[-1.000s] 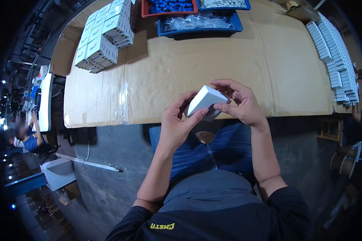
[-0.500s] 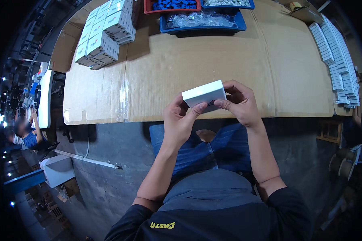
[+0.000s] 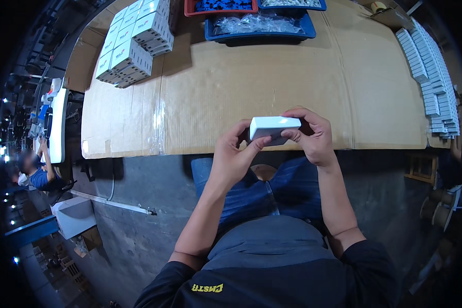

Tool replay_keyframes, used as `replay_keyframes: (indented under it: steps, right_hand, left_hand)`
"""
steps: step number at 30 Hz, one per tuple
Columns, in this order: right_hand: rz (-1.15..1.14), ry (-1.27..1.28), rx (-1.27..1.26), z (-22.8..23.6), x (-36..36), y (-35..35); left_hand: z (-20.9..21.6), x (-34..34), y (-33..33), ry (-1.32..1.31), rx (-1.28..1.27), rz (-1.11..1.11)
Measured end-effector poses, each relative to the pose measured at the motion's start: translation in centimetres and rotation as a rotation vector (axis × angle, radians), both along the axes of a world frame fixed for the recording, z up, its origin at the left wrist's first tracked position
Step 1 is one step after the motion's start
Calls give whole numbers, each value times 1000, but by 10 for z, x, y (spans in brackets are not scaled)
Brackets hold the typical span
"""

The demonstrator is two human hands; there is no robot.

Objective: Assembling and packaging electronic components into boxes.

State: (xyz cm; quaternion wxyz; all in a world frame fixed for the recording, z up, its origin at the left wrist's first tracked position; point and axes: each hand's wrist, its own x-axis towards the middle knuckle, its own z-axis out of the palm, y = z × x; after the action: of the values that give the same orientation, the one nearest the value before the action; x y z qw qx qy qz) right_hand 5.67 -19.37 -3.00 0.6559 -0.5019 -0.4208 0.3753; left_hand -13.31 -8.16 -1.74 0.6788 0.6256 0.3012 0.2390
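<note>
A small white box (image 3: pixel 275 123) is held between both hands above the near edge of the cardboard-covered table (image 3: pixel 231 87). My left hand (image 3: pixel 237 149) grips its left end, the thumb pressed on the face toward me. At the other end, my right hand (image 3: pixel 314 137) has its thumb on the same face and its fingers behind the far side. One narrow white side of the box is turned up. The fingertips behind it are partly hidden.
Stacked white boxes (image 3: pixel 131 51) stand at the back left. Blue bins (image 3: pixel 262 38) with clear plastic bags and small parts, and a red bin (image 3: pixel 220 13) of blue pieces, sit at the far middle. Slim white boxes (image 3: pixel 434 82) are piled at the right. Another person (image 3: pixel 41 174) is at the far left.
Both hands have shifted slightly to the right and lower with the box. It has turned from a slant to nearly level, with its narrow side now facing up more.
</note>
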Motion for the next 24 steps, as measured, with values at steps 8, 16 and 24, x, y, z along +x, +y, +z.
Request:
replay_keyframes:
  steps: [8,16,24]
  right_hand:
    - [-106,323,131,-8,6,-5]
    - [79,-136,-106,19,19,-12]
    - [-82,16,-26,-3,11,-8]
  left_hand:
    - [-2,8,-7,-197,-211,91]
    - [-7,7,-5,-108,139,-50]
    - [2,12,-9,-1,11,-47]
